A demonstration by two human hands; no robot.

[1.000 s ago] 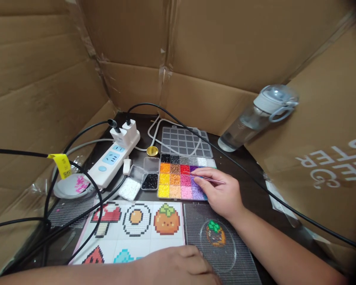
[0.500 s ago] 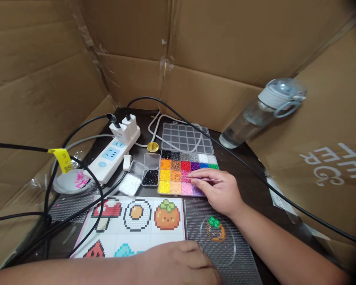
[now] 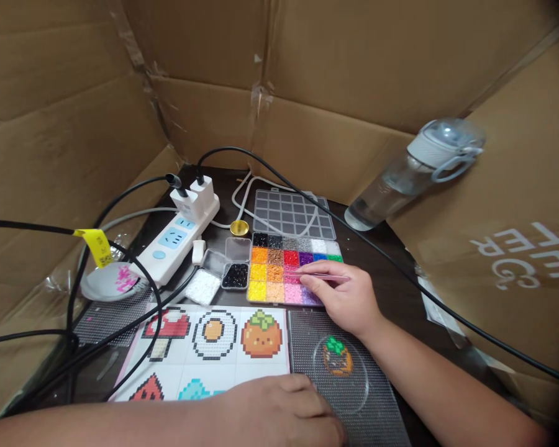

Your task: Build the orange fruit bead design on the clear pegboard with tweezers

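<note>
My right hand (image 3: 347, 292) pinches a pair of thin pink tweezers (image 3: 326, 275). Their tips are over the pink part of the compartment box of small coloured beads (image 3: 274, 273); whether they grip a bead is too small to tell. My left hand (image 3: 284, 413) lies knuckles up at the lower edge, over the pattern sheet and the edge of the clear pegboard (image 3: 302, 329); its fingertips are hidden. On the pegboard sits a partly filled bead figure (image 3: 338, 356) in orange, green and dark beads. Pixel drawings, one an orange persimmon (image 3: 262, 335), cover the pattern sheet (image 3: 214, 370).
Small boxes of black beads (image 3: 235, 275) and white beads (image 3: 202, 287) stand left of the bead box. Behind are a power strip (image 3: 168, 248), a yellow cup (image 3: 239, 228) and the box lid (image 3: 289, 211). A water bottle (image 3: 400, 177) stands right; black cables (image 3: 156, 310) cross the left.
The view has shifted slightly. My right hand stays over the bead box with the tweezers, their tips still at the pink beads. My left hand rests in about the same place.
</note>
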